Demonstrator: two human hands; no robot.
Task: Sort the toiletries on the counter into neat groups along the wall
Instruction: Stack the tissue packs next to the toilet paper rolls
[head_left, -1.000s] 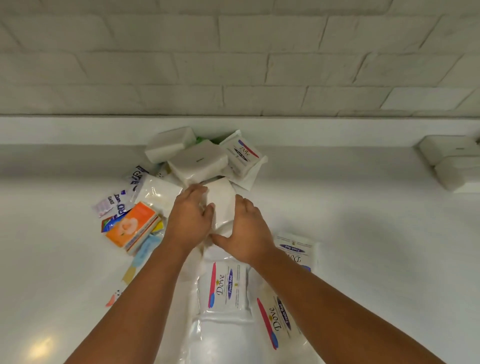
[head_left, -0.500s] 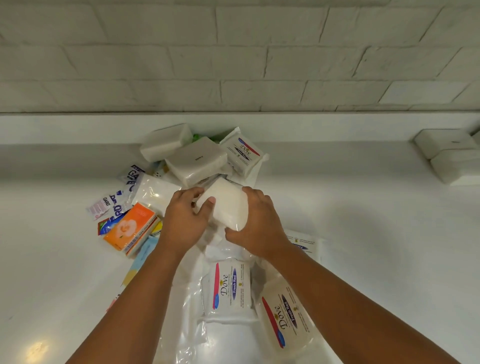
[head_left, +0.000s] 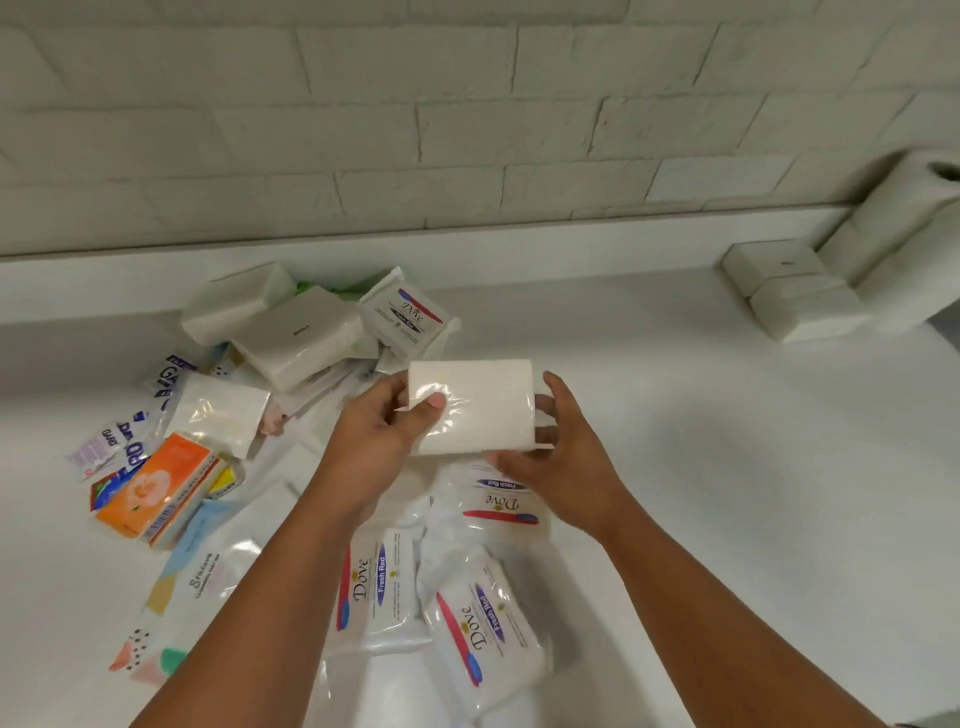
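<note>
Left hand (head_left: 371, 441) grips left end of white wrapped pack (head_left: 478, 405), thumb pressed on its front. Right hand (head_left: 569, 467) holds right end, fingers curled behind it. Pack held level between both hands, above worktop (head_left: 753, 493). Just below hands: three Dove packs (head_left: 382, 587), overlapping. Beyond left hand: mixed heap (head_left: 301, 338) against wall (head_left: 467, 130). Left of left hand: orange box (head_left: 156, 488). Far right of right hand: stacked white blocks (head_left: 795, 296), paper roll (head_left: 914, 208).
</note>
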